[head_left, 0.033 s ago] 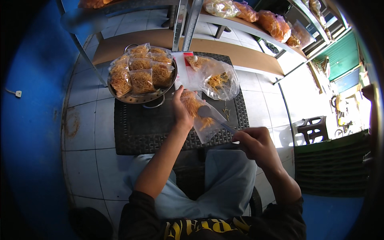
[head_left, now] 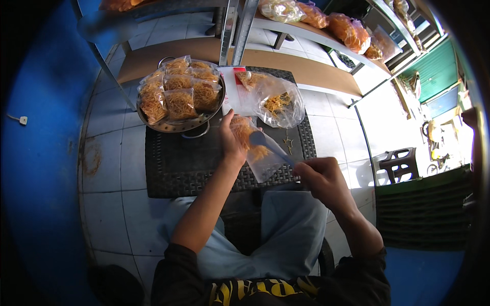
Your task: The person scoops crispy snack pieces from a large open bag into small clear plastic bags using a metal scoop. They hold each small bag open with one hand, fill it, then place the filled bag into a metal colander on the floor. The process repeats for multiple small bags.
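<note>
My left hand (head_left: 232, 138) is closed round a clear plastic bag (head_left: 263, 167) partly filled with orange-brown shredded snack. The bag is tilted, its mouth toward my right hand. In my right hand (head_left: 322, 181) is the handle of a grey spoon (head_left: 273, 146), whose bowl lies at the snack by the bag. Whether the bowl is inside the bag or over it I cannot tell. Beyond my hands lies a larger clear bag (head_left: 290, 111) with loose yellow-orange strands. To the left, a round metal pan (head_left: 176, 125) holds several filled bags of the same snack (head_left: 180, 104).
A black woven-pattern table (head_left: 176, 173) stands before my knees, with stray strands (head_left: 289, 144) on its right side. A red and white packet (head_left: 233, 94) lies beside the pan. Shelves (head_left: 319, 80) with bagged goods (head_left: 349, 33) stand beyond. A dark plastic stool (head_left: 399, 164) is to the right.
My right hand and the spoon have shifted slightly left and up, moving the bowl closer to my left hand. The left hand keeps its hold on the bag.
</note>
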Demonstrator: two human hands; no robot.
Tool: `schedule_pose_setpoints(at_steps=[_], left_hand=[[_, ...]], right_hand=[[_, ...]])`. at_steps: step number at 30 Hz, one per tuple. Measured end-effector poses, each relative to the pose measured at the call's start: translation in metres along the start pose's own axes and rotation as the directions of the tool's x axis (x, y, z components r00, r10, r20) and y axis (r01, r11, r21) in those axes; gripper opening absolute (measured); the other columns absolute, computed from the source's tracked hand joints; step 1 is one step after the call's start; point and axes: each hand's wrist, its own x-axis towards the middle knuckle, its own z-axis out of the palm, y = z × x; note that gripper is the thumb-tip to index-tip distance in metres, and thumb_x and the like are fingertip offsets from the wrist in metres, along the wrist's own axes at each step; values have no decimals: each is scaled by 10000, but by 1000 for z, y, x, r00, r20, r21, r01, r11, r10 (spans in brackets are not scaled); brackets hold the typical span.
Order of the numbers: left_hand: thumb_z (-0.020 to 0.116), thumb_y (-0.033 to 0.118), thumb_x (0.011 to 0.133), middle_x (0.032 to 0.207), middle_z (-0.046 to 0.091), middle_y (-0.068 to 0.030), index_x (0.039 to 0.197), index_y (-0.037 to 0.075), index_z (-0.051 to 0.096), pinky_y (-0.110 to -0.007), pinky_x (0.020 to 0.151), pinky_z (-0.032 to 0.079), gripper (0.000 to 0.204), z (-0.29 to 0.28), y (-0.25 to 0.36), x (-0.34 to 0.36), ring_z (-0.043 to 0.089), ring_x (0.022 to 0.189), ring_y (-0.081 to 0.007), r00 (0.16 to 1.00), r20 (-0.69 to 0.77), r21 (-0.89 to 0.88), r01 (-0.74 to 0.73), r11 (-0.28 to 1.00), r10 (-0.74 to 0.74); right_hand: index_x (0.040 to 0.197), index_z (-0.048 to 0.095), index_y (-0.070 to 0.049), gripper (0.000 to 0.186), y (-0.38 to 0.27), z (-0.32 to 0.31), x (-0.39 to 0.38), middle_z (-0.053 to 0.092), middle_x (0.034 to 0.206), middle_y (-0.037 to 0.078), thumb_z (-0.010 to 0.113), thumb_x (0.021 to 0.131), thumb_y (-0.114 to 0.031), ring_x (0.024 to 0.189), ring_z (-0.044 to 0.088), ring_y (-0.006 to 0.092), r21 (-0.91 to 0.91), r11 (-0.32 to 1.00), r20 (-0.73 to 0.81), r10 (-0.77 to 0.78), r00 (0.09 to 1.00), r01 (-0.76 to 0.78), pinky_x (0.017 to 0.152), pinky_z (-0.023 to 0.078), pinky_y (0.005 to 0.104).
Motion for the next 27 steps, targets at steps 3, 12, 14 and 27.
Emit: schedule_pose_setpoints(at_steps=[3,12,14,27], left_hand=[[557,319,923,979,603,-75,1076,62,548,-405,743,564,299,-5,-3,9,627,910,-195,1000,-17,-88,20,996,-21],[589,260,882,1078,620,-161,1101,-14,568,-433,822,571,351,-24,12,29,639,970,-297,997,-41,-186,55,981,-64],[576,258,878,1088,620,-165,1126,-18,569,-435,820,572,371,-22,17,24,638,984,-298,989,-33,-161,135,978,-142],[571,301,854,982,605,-230,1133,-92,545,-335,588,615,482,-17,31,22,670,864,-320,954,54,-81,298,951,-294]], right_hand=[[784,663,60,331,-5,19,23,599,576,180,625,900,-248,491,586,304,-308,911,-42,-300,953,273,521,463,381],[840,689,42,337,-24,-9,-9,616,584,106,604,947,-265,517,601,173,-68,988,-48,-143,988,140,516,464,319],[885,702,36,357,-23,-22,-13,587,585,33,570,975,-284,483,509,62,92,992,-16,-88,996,89,446,366,228],[824,660,27,339,83,19,106,619,610,175,597,931,-289,549,617,339,-355,918,-488,-341,804,175,539,450,442]])
